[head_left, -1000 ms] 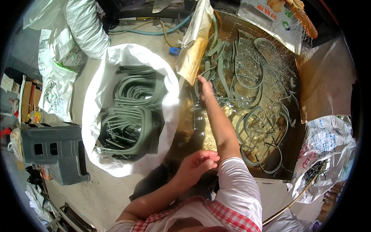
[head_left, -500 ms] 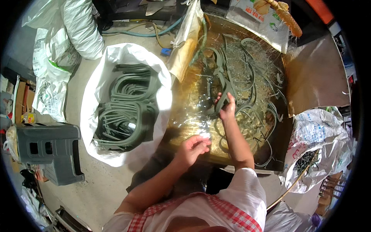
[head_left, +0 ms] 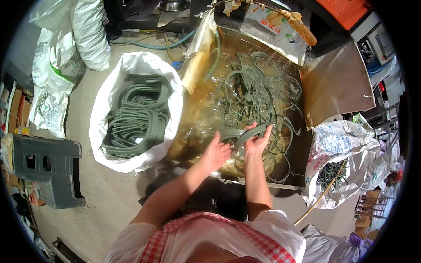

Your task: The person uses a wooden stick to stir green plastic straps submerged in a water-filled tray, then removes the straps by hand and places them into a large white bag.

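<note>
A flat grey-green strip [head_left: 237,133], bent in a loop, lies across my right hand [head_left: 255,143], whose fingers are closed around it over the front part of a shallow tank [head_left: 184,153]. To its left my left hand [head_left: 215,153] is held with the fingers apart and the thumb up, close to the strip's left end; whether it touches cannot be made out. Just beyond, a tangle of similar strips [head_left: 247,87] lies in brownish, rippling water. Left of the tank, a white woven sack [head_left: 101,105] stands open with many coiled grey-green strips [head_left: 144,94] stacked inside.
A grey plastic stool [head_left: 52,149] lies on the floor at the left, below full white sacks [head_left: 90,39]. Right of the tank is a brown board [head_left: 337,87]. Another sack [head_left: 324,140] holds thin dark scraps, with a stick [head_left: 322,195] leaning there. A blue hose [head_left: 149,46] runs behind.
My right hand has drawn the strip nearer to me, out of the tangle. My left hand has opened its fingers beside the strip. The view has shifted slightly.
</note>
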The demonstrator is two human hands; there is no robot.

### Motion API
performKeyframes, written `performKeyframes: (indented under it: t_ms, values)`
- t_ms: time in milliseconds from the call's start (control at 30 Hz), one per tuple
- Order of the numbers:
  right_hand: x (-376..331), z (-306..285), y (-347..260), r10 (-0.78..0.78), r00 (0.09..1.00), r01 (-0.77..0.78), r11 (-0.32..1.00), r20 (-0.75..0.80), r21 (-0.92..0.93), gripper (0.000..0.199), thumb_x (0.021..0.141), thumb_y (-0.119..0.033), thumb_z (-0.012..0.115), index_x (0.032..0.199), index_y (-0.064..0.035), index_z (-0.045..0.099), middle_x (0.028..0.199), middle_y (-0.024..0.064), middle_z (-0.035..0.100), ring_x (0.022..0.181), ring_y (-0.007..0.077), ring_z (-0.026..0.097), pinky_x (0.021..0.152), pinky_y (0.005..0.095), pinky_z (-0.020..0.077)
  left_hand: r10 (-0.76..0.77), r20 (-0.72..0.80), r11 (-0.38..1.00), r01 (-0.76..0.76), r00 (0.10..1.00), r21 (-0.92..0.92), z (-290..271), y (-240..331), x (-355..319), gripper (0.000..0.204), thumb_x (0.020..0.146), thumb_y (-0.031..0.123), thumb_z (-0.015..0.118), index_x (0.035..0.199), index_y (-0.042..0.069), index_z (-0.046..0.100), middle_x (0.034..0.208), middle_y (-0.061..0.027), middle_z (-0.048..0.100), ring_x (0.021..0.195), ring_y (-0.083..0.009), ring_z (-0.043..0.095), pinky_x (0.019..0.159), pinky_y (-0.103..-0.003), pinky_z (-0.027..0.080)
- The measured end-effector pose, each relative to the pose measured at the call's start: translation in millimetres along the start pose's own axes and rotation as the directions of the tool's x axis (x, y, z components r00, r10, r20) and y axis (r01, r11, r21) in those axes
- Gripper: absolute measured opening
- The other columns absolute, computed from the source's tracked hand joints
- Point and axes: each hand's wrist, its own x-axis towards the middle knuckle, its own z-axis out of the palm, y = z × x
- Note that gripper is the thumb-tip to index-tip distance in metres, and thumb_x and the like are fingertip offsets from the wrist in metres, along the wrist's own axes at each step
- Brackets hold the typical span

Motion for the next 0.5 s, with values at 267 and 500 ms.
performKeyframes:
  t_ms: [267,500]
  values:
    - [-40,-77,16,0.005,0.990,-0.023,0.991,-0.138,-0.131,0.041,0.085,-0.044,0.035,0.092,-0.0045,0.046,0.077,0.0100,0.052,0.069,0.0224,0.050,0.069,0.0379,0.0465,0.001,-0.279,0.999,0.013,0.960,0.047,29,1,-13,0.044,0.089,0.039,0.051,0.115,0.003,0.050,0.110,-0.0126,0.058,0.098,-0.0247,0.057,0.088,-0.041,0.045]
    - [-47,-56,26,-0.001,0.968,-0.001,1.000,-0.250,-0.009,0.041,0.084,-0.042,0.039,0.084,-0.0028,0.049,0.070,0.0101,0.050,0.067,0.0237,0.049,0.074,0.0411,0.0468,-0.151,-0.310,0.946,0.228,0.939,0.230,2,-1,-5,0.064,0.087,0.059,0.033,0.120,0.007,0.052,0.122,-0.0075,0.054,0.114,-0.0249,0.048,0.097,-0.046,0.033]
